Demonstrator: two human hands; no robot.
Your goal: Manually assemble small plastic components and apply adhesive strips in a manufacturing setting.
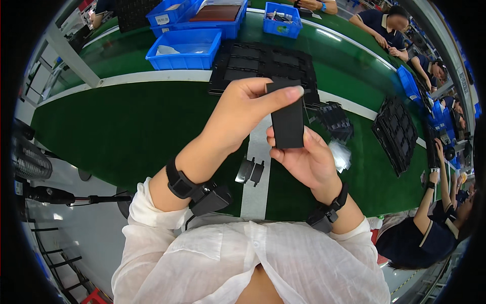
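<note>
Both hands up on one flat black slab (287, 121).
Left hand (242, 114) pinches its top edge, right hand (304, 158) cradles its base, above the green worktop (126, 126).

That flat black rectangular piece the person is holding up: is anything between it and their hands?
Nothing visible. The flat black rectangular piece is gripped directly by both bare hands: the left hand pinches its top edge, and the right hand supports its lower end.

a factory assembly line: green conveyor belt (126, 126), blue parts bins (185, 48), black trays (263, 63), seated uniformed workers (387, 25).
</note>
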